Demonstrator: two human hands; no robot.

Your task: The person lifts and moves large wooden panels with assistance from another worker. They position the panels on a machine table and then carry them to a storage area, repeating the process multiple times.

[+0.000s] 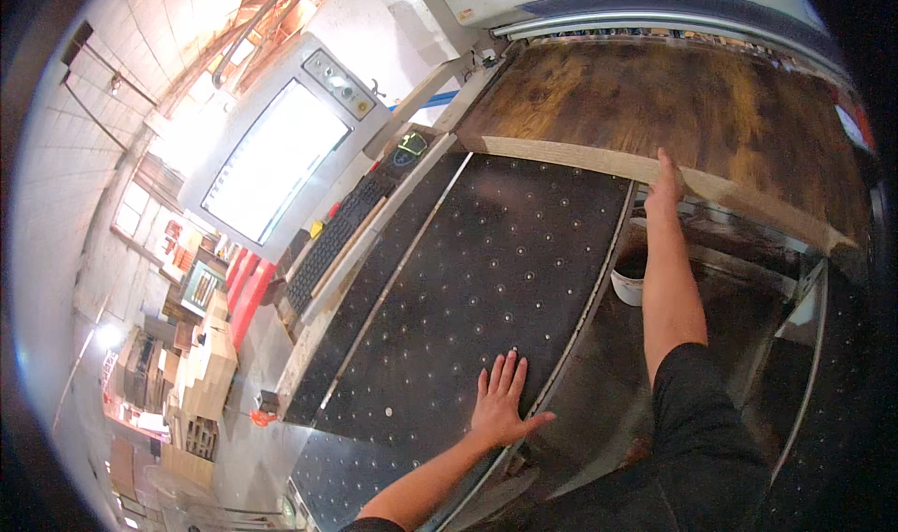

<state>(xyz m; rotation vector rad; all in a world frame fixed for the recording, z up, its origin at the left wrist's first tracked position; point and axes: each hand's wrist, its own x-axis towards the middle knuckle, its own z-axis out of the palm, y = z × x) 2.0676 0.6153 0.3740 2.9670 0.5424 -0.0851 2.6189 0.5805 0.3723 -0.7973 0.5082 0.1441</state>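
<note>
Brown wood-grain board lies at the far edge of the black table; I have my right hand straight-fingered at the board's near edge, left hand spread wide by the table's right edge.

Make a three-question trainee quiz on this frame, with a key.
1. True or false: the left hand is clenched into a fist.
2. What is the right hand nearest to? A) the screen B) the brown board C) the keyboard
3. Fill in: the bucket beside the right forearm is ____ in colour.

Key: 1. False, it lies open on the black table. 2. B. 3. White.
</note>
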